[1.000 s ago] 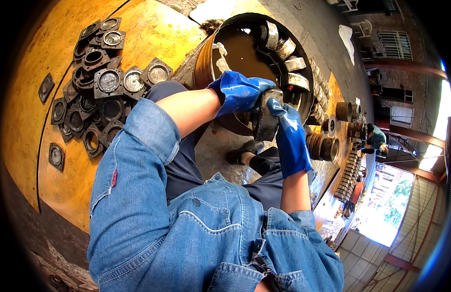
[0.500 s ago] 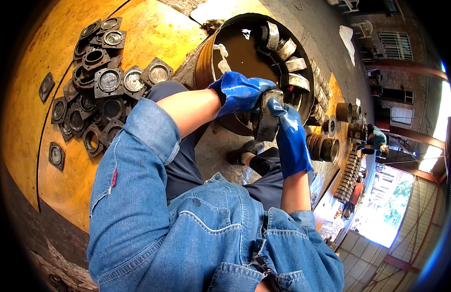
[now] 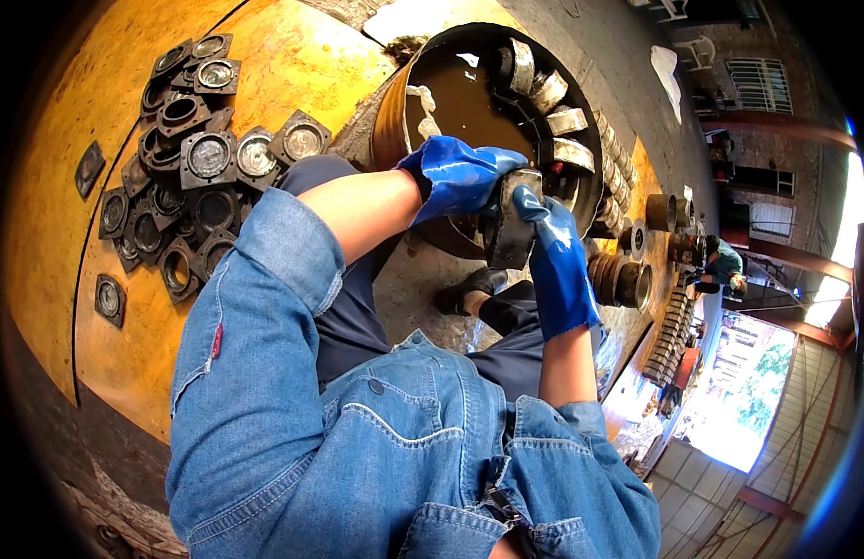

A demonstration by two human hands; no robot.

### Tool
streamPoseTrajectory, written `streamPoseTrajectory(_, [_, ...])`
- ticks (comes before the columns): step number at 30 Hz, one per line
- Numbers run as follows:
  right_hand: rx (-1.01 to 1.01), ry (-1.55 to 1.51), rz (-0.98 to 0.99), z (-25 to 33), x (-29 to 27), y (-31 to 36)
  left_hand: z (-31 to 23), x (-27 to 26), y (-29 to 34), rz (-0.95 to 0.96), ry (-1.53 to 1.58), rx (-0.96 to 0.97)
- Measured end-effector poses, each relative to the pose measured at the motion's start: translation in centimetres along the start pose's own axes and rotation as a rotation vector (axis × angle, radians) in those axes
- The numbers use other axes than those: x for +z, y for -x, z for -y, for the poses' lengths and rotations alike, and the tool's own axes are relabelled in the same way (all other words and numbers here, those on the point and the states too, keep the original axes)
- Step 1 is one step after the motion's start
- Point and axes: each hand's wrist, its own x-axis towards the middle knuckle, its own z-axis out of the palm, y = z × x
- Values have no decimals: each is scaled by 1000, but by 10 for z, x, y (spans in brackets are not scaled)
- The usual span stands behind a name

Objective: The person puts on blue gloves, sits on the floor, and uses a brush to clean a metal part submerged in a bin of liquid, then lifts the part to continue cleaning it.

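Between my two hands is a dark, wet, blocky metal part (image 3: pixel 513 233), held upright at the near rim of a round drum (image 3: pixel 392 121). My left hand (image 3: pixel 469 175), in a blue rubber glove, grips its left side; those fingertips are partly behind the part. My right hand (image 3: pixel 551 244), gloved the same way, clasps the right side with the thumb on top. Brown liquid (image 3: pixel 464 98) fills the drum. Along the drum's right inner side sit several wet metal parts (image 3: pixel 569 121) with pale, shiny faces.
On the yellow floor plate at left lies a heap of square metal housings with round bores (image 3: pixel 208 156). Cylindrical metal rings (image 3: pixel 627 283) and a row of stacked parts (image 3: pixel 669 335) stand at right. Farther back, another person (image 3: pixel 726 265) bends over. My shoe (image 3: pixel 469 291) is below the drum.
Almost nothing differs. Both hands keep their grip on the metal part at the drum's rim, and the view has shifted very slightly.
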Motion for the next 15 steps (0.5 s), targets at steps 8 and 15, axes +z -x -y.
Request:
streamPoseTrajectory(8, [69, 76, 45, -5, -5, -11, -3, 2, 0, 18, 98, -44])
streamPoseTrajectory(15, [-11, 82, -55, -12, -3, 10, 20, 18, -8, -2, 143, 3])
